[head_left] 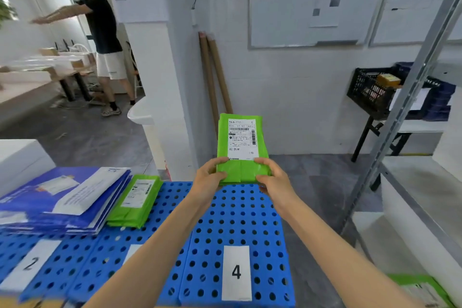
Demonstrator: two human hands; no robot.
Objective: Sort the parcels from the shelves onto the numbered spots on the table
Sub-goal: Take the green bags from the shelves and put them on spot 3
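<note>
A green parcel (241,143) with a white shipping label is held upright above the far end of the blue perforated table (240,217). My left hand (208,178) grips its lower left corner and my right hand (273,180) grips its lower right corner. Below, near the front edge, lies the white label 4 (236,272). The label 2 (31,264) lies at the left, and my left forearm partly hides another label between them. A second green parcel (136,200) lies flat on the table, left of my hands, next to a stack of blue and white mailers (62,197).
A metal shelf rack (410,97) stands at the right with a green parcel (422,290) on a low shelf. A black crate (372,92) sits on a stand behind. Cardboard tubes (212,77) lean on the wall. Another person (105,40) stands at the far left.
</note>
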